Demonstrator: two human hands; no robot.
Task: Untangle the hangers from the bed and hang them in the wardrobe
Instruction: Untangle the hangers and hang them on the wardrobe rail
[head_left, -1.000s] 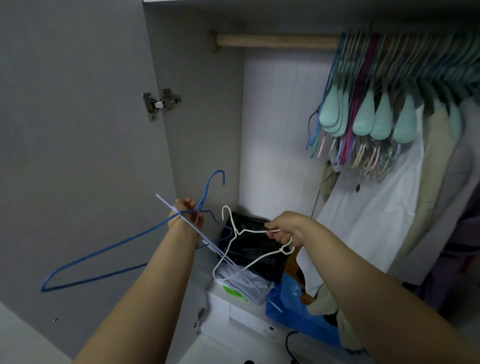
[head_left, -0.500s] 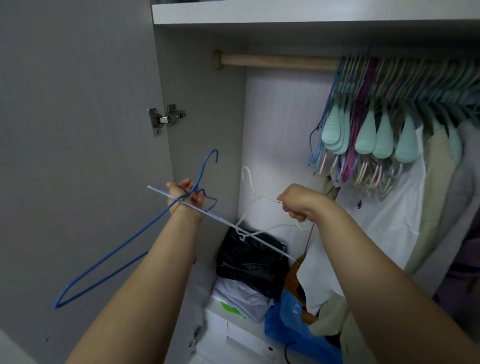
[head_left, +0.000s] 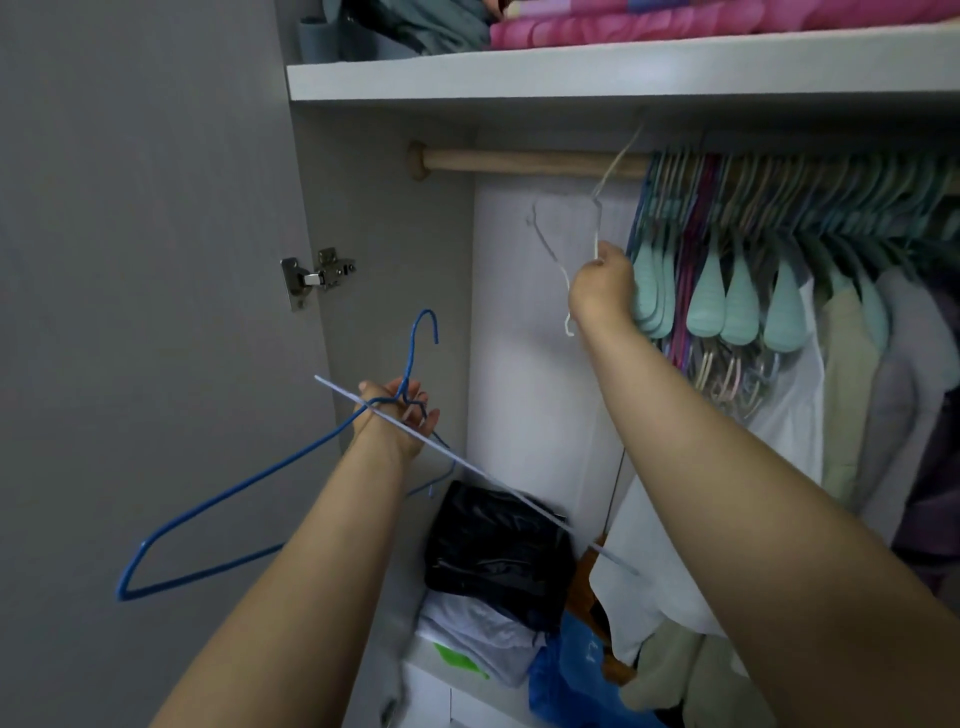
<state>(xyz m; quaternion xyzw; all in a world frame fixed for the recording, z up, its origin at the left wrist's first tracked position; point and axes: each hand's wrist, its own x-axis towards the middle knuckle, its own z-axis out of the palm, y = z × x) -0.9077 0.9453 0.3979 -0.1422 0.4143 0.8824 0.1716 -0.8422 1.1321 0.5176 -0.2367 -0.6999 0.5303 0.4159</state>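
The wardrobe (head_left: 384, 208) stands open ahead of both hands, its wooden rail (head_left: 519, 161) running above the right hand and crowded, to that hand's right, with a dense row of hung hangers (head_left: 737, 291) and clothes; only the stretch of rail above and to the left of that hand is bare. Below and between the two forearms lie a black bag (head_left: 493, 551) and a blue bag (head_left: 576, 680) on the wardrobe floor. The left hand (head_left: 395, 421), lower and nearer the door, has its fingers curled round the neck of a blue hanger (head_left: 218, 504), whose frame droops down to its left, together with a thin white hanger (head_left: 467, 467) that slants away to its lower right. The right hand (head_left: 602, 291) is raised just under the rail and pinches a white hanger (head_left: 597, 218) by its wire, the hook blurred but apparently reaching up across the rail. Whether the hook has caught is not clear, so letting go too soon could drop it onto the bags below. The hook could also snag the neighbouring hangers, packed tight against the right hand. In the left hand, the two wires cross at the grip and may lock together again if the hand twists or sags.
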